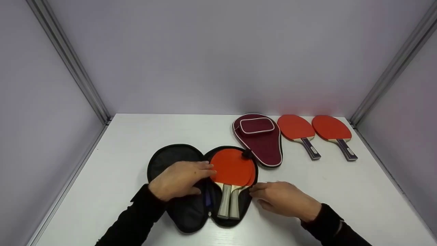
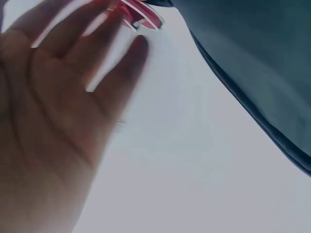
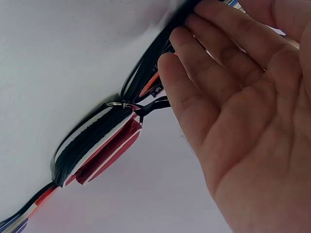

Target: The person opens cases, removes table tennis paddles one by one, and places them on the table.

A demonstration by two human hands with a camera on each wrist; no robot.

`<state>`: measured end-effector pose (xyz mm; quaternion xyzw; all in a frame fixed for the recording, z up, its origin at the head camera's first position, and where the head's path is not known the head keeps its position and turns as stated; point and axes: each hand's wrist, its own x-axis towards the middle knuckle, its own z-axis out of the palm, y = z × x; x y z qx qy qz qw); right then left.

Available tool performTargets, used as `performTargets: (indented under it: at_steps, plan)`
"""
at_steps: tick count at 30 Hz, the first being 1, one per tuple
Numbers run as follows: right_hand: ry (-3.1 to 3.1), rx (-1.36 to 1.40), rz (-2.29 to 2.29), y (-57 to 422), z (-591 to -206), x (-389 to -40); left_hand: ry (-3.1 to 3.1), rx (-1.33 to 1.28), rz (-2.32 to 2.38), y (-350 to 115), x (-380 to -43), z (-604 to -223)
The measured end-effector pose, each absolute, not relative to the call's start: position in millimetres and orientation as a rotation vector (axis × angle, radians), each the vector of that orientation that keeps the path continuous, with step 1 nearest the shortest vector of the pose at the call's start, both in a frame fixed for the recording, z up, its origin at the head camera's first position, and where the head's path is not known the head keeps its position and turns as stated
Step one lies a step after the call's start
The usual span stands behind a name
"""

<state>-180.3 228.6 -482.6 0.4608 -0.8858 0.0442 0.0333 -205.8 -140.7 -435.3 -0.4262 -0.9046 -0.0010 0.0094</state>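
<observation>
A black table tennis paddle case (image 1: pixel 187 216) lies unfolded on the white table, its two halves side by side. In the right half rest two overlapping red-faced paddles (image 1: pixel 231 168) with pale handles toward me. My left hand (image 1: pixel 180 179) reaches over the left half, its extended fingertips at the left edge of the upper paddle. The left wrist view shows this hand's spread fingers beside a dark case flap (image 2: pixel 252 53). My right hand (image 1: pixel 285 199) is at the case's right rim, near the handles. In the right wrist view, its nearly straight fingers lie along the zippered edge (image 3: pixel 155 60).
A maroon paddle case (image 1: pixel 264 145) with white piping and a small front pocket lies behind, to the right. Farther right are two more red paddles (image 1: pixel 296 128) with dark handles, side by side near the back wall (image 1: pixel 218 61). Side walls flank the table.
</observation>
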Motion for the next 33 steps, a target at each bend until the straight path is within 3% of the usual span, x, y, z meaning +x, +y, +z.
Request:
performTargets:
  at_steps: [13,33]
  plan:
    - [-2.788,1.414,0.196,228,-481,-183,-2.521,-1.697,0.16,-95,-185,-446]
    - [-2.799,1.424,0.203,229,-481,-184,-2.301,-1.653,0.351,-80,-173,-455]
